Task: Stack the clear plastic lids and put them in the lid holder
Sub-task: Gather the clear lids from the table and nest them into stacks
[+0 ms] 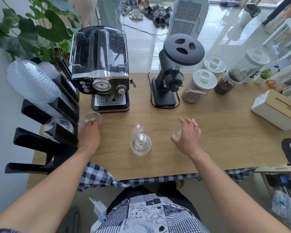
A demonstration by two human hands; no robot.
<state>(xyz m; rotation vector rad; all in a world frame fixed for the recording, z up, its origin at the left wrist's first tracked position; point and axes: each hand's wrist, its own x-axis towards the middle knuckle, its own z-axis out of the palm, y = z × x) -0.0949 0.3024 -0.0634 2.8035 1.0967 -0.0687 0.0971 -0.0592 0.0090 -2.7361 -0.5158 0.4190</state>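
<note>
A: What is hidden or hard to make out?

B: A clear lid (189, 132) is almost wholly covered by the right hand (188, 137), at 3 o'clock from the central stack; only a pale edge is seen past the spread fingers (183, 121), and whether it is gripped cannot be told. The lid holder (57, 132), at 9 o'clock on the table (217, 132), is cut off at the left edge. The lids within its slots are transparent and blurred together.

A: Where are the task's things placed?

B: A single lid (90, 117) is gripped by the fingertips of the left hand (89, 135), just beside the holder's front slot, in which a domed lid (60, 124) is lodged. A stack of lids (140, 143) is set at the table's centre, between the hands and touched by neither. A long column of lids (32, 84) is held in an upper slot.

A: What surrounds them?

B: At 12 o'clock an espresso machine (102, 71) and a grinder (175, 71) are stood; at 1 o'clock, lidded jars (202, 83); at 3 o'clock, a white box (275, 108). The path between lid and holder is unobstructed.
</note>
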